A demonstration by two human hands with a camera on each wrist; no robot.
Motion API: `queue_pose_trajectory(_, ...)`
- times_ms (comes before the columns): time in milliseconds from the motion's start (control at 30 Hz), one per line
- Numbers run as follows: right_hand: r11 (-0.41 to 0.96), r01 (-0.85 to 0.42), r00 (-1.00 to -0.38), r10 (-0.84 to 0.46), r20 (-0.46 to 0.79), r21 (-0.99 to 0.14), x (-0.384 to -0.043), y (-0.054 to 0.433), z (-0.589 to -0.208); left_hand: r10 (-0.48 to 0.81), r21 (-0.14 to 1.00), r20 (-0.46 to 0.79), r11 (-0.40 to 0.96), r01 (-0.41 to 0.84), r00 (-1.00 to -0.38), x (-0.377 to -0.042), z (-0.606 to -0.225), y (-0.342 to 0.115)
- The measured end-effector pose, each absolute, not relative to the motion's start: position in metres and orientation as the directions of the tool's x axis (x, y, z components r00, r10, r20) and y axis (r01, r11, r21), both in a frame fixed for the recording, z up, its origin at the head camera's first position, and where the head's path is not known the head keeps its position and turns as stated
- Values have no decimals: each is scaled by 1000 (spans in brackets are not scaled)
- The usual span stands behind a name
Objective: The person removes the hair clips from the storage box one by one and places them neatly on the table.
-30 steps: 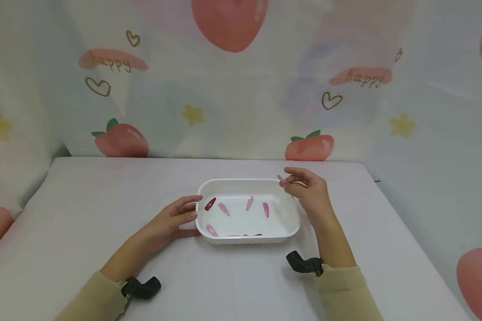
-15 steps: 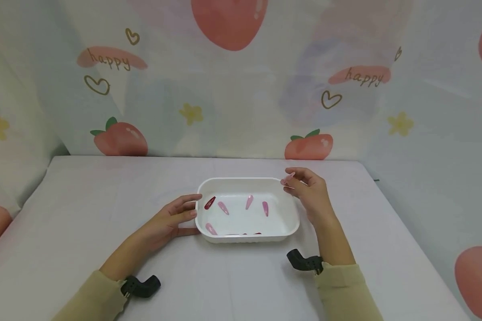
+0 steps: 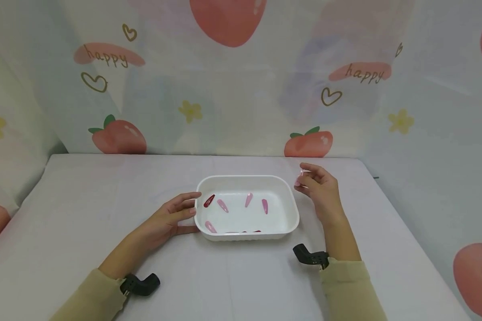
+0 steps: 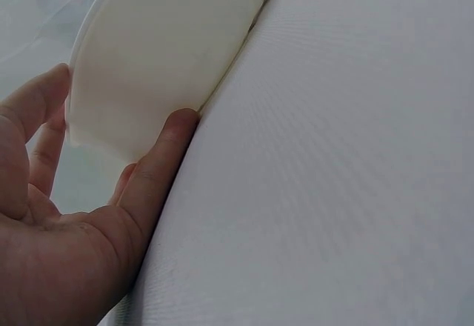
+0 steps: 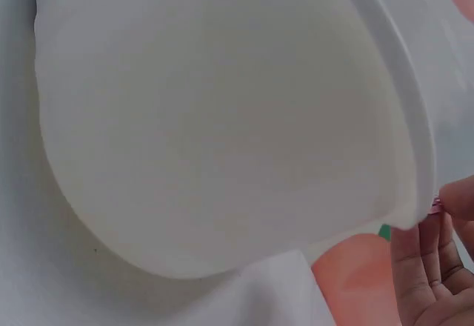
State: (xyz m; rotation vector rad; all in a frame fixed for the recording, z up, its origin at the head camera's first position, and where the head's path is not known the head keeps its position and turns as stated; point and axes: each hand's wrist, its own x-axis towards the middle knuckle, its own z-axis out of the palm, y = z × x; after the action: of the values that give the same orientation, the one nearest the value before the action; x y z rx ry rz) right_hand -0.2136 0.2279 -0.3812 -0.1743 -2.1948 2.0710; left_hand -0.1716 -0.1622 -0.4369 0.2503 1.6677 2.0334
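A white tray point(image 3: 247, 237) stands on the table with snap hair clips lying apart inside it. Among them are a dark red clip point(image 3: 209, 201), a light pink clip point(image 3: 222, 205) and a deeper pink clip point(image 3: 264, 206). My left hand point(image 3: 168, 219) touches the tray's left end, its fairly straight fingers against the rim and side wall point(image 4: 141, 67). Just beyond the tray's right end, above the table, my right hand point(image 3: 324, 191) pinches a pink hair clip point(image 3: 299, 179). Only a sliver of that clip shows in the right wrist view.
The table point(image 3: 176, 285) is covered in white cloth. Behind it hangs a backdrop point(image 3: 241, 98) printed with peaches, hearts and stars. The tray's near rim partly hides a few more clips point(image 3: 257, 231).
My right hand has moved right, away from the tray's rim, with the pink hair clip turned in its fingers. The left hand and the clips in the tray have stayed put.
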Motion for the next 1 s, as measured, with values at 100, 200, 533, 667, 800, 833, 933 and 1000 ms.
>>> queue_pose_trajectory(100, 47, 12, -983, 184, -3, -999, -215, 234, -384, 483, 957, -166, -132, -259, -860, -172, -437, -163)
queue_pose_trajectory(200, 84, 39, -979, 200, -21, -996, -216, 239, -388, 483, 956, -167, -133, -260, -859, -172, -437, -163)
queue_pose_trajectory(533, 201, 138, -965, 248, -86, -970, -219, 247, -398, 482, 957, -168, -130, -259, -860, -172, -437, -162)
queue_pose_trajectory(667, 230, 123, -970, 234, -68, -966, -220, 251, -405, 484, 957, -167, -129, -259, -859, -172, -436, -162)
queue_pose_trajectory(800, 304, 108, -978, 202, -46, -947, -222, 255, -412, 487, 957, -163, -132, -257, -858, -172, -436, -163)
queue_pose_trajectory(833, 328, 112, -980, 194, -50, -938, -222, 256, -413, 488, 957, -162, -134, -257, -858, -171, -436, -163)
queue_pose_trajectory(933, 400, 143, -981, 180, -75, -905, -223, 257, -417, 488, 957, -162, -133, -257, -857, -171, -436, -163)
queue_pose_trajectory(1000, 431, 153, -981, 173, -85, -889, -223, 258, -419, 488, 958, -162, -131, -255, -858, -171, -436, -163)
